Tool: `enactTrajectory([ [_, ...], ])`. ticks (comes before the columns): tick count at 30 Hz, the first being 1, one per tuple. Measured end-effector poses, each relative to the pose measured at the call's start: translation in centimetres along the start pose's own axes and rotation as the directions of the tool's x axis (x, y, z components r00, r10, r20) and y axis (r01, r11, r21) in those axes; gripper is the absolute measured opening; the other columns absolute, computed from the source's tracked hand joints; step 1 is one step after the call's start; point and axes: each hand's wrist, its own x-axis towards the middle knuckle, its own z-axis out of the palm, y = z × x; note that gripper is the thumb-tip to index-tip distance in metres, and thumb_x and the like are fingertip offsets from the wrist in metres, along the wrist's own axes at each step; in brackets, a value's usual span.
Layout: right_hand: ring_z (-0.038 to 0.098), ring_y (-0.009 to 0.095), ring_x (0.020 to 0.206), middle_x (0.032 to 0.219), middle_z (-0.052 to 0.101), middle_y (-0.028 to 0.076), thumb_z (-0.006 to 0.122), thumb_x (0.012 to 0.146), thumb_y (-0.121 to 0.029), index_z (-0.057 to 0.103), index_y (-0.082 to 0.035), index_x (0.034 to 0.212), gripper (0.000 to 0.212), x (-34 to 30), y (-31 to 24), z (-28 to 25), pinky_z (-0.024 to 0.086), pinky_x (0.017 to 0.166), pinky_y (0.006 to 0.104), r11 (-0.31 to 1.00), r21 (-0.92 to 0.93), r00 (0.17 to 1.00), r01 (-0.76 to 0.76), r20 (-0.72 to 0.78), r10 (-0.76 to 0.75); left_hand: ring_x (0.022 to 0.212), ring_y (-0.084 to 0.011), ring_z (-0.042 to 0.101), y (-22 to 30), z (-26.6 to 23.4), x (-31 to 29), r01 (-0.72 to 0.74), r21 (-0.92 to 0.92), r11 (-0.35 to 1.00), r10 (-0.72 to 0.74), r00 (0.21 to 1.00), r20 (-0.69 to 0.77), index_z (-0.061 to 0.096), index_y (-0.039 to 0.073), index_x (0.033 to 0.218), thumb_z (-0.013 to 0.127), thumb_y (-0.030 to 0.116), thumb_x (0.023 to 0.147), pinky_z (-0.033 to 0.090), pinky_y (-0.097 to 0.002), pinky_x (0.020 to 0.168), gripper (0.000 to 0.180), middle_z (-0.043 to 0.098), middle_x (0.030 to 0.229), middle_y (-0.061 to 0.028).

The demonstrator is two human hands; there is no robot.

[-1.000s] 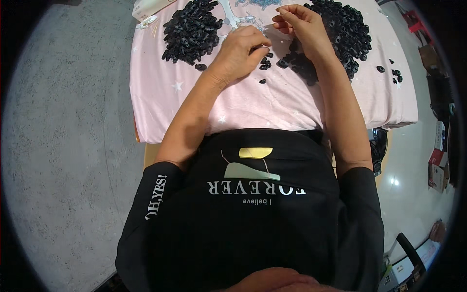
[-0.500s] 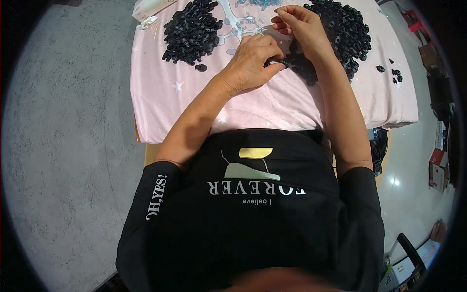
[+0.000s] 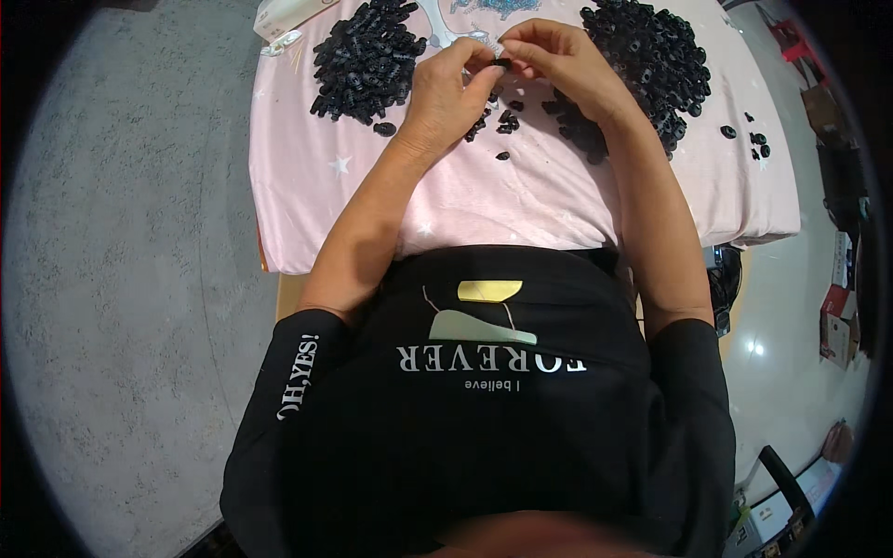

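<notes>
My left hand (image 3: pixel 446 98) pinches a small black plastic part (image 3: pixel 502 64) between thumb and forefinger, above the cloth. My right hand (image 3: pixel 572 65) meets it there, fingertips pressed together at the part's upper right side; what they hold is too small to make out. Under and beside the left hand lie several small black pieces (image 3: pixel 508 121). A heap of black ribbed parts (image 3: pixel 365 65) sits to the left of my hands. To the right is a larger heap of black ring-like parts (image 3: pixel 660 70), partly behind my right forearm.
A pink patterned cloth (image 3: pixel 521 209) covers the table. One black part (image 3: pixel 384 129) lies apart below the left heap, and several more (image 3: pixel 760 144) near the right edge. A white box (image 3: pixel 288 14) stands at the far left corner.
My left hand has moved up and slightly left, lifting a black part and uncovering small pieces on the cloth. My right hand has come down and left to meet it.
</notes>
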Motion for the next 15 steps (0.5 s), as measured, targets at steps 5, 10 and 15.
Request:
enactTrajectory([
  [5,0.061,0.004,0.08,0.09,0.067,-0.001,0.067,0.097,-0.019,0.068,-0.003,0.111,0.022,-0.2,-0.1,0.1,0.05,0.074,0.0189,0.996,-0.071,0.99,0.048,0.136,-0.038,0.081,-0.0195,0.071,-0.7,0.4,0.2,0.058,-0.097,0.994,-0.063,0.996,-0.058,0.067,0.0,0.099,0.07,0.009,0.087,0.057,-0.0308,0.075,0.016,0.073,0.087,-0.0125],
  [10,0.065,0.006,0.084,0.092,0.068,0.0,0.065,0.098,-0.016,0.067,-0.003,0.111,0.018,-0.1,0.1,0.0,0.052,0.077,0.0195,1.0,-0.025,0.995,-0.01,0.1,0.012,0.084,-0.0167,0.071,-1.4,0.7,0.2,0.11,-0.266,0.958,-0.118,0.993,-0.014,0.068,-0.001,0.099,0.07,0.008,0.087,0.057,-0.0293,0.078,0.015,0.073,0.088,-0.0104],
  [15,0.066,0.007,0.084,0.093,0.068,0.001,0.062,0.099,-0.015,0.066,-0.003,0.109,0.016,0.0,0.3,0.0,0.052,0.078,0.0196,0.999,-0.006,0.995,-0.041,0.088,0.041,0.086,-0.0158,0.071,-1.9,0.7,0.3,0.108,-0.312,0.944,-0.111,0.994,0.007,0.068,0.0,0.101,0.07,0.007,0.088,0.057,-0.0287,0.079,0.016,0.073,0.09,-0.0105],
])
